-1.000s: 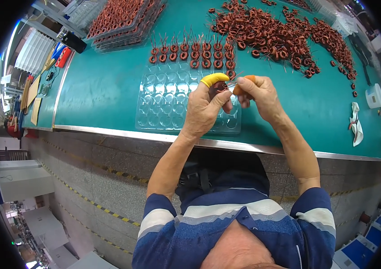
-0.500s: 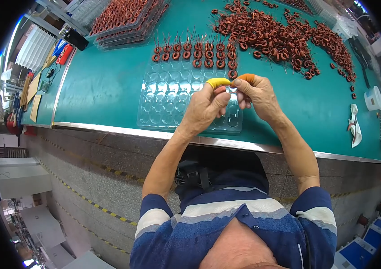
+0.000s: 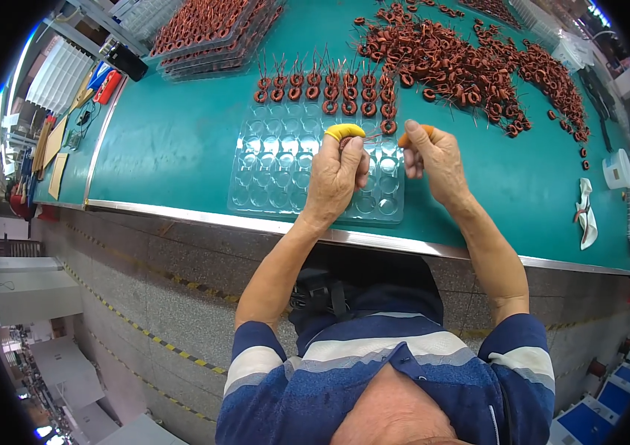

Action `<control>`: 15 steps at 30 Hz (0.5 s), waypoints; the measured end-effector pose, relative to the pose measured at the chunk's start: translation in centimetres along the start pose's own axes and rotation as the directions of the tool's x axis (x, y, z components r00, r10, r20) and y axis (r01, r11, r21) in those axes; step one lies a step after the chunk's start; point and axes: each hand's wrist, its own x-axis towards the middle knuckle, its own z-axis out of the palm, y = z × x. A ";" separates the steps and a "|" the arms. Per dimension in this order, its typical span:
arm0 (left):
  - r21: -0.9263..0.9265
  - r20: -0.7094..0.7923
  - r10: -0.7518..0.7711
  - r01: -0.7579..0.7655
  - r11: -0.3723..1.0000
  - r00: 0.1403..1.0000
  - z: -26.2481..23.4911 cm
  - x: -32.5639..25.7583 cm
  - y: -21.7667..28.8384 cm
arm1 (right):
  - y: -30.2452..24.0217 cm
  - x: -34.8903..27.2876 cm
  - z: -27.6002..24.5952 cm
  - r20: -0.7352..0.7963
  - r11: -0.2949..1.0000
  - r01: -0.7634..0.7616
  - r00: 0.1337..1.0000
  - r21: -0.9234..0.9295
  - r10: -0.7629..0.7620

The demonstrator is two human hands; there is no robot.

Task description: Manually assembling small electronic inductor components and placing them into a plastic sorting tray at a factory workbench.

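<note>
Now hands (image 3: pixel 385 167) slightly further apart.

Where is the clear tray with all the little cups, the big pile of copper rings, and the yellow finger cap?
clear tray (image 3: pixel 270 174), head view, empty cups on its left side
pile of copper rings (image 3: pixel 463 63), head view, middle of the heap
yellow finger cap (image 3: pixel 345 131), head view, its top

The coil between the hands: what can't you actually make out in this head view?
- Coil: too small, mostly hidden by the left hand and right hand; its wire leads blur.
- Clear tray: near pockets covered by both hands.
- Stacked trays: cut off by the top rim.
- Loose coil pile: single pieces blur together.
</note>
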 end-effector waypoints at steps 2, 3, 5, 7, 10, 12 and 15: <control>0.169 0.018 0.054 -0.057 0.984 0.998 0.0 0.3 0.0 | 0.0 -0.2 0.4 0.098 0.992 -0.100 0.991 0.076 0.092; 0.330 0.047 0.105 -0.114 0.937 0.993 0.0 0.5 0.0 | -0.3 -0.4 0.9 0.145 0.986 -0.134 0.982 0.099 0.119; 0.421 0.079 0.182 -0.199 0.885 0.980 0.1 0.9 -0.3 | -0.4 -0.5 1.2 0.182 0.982 -0.161 0.973 0.102 0.141; 0.463 0.229 0.158 -0.250 0.850 0.961 0.0 1.4 0.5 | -0.5 -0.1 0.7 0.217 0.966 -0.187 0.965 0.179 0.146; 0.513 0.362 0.058 -0.251 0.821 0.930 -1.4 1.9 1.7 | 0.0 0.4 -0.1 0.273 0.924 -0.283 0.938 0.256 0.211; 0.613 0.473 0.006 -0.334 0.716 0.881 -1.9 2.1 3.2 | 0.0 0.4 -0.3 0.305 0.904 -0.338 0.918 0.261 0.254; 0.686 0.550 -0.102 -0.379 0.622 0.829 -2.2 2.4 4.4 | -0.1 0.3 -0.3 0.358 0.895 -0.364 0.897 0.258 0.261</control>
